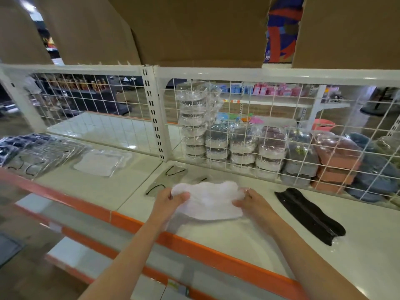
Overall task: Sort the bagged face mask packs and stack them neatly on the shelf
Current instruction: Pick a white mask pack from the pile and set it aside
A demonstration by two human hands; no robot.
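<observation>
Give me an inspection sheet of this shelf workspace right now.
Surface: white shelf with orange front edge.
Job's things: white mask pack held above shelf; black mask pack lying flat at right; another white pack and overlapping bagged packs at left.
Clutter: loose clear bags with black loops.
Grippers: left hand and right hand grip the white pack's ends.
Cables: nothing seen.
Surroundings: wire grid, bagged stacks behind it, cardboard above.

White bagged mask pack (207, 200) pinched at both ends above shelf (238, 239) — black pack (309, 215) flat alongside.
</observation>
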